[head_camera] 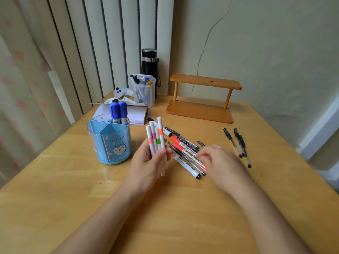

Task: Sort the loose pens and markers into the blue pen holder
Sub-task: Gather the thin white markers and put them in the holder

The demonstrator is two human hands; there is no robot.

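The blue pen holder (110,142) stands on the wooden table, left of centre, with two blue-capped markers (118,111) upright in a rear compartment. My left hand (150,162) grips several white highlighters (156,142) with coloured bands, held upright just right of the holder. My right hand (218,162), blurred, rests over a pile of loose pens and red markers (185,151) on the table; whether its fingers pinch one I cannot tell. Three black pens (238,143) lie apart to the right.
A wooden two-tier rack (201,99) stands at the back. A clear plastic box (145,90) with pens, a black flask (149,65), a white controller (121,92) and a stack of paper (135,114) sit behind the holder. The table edge runs down the right.
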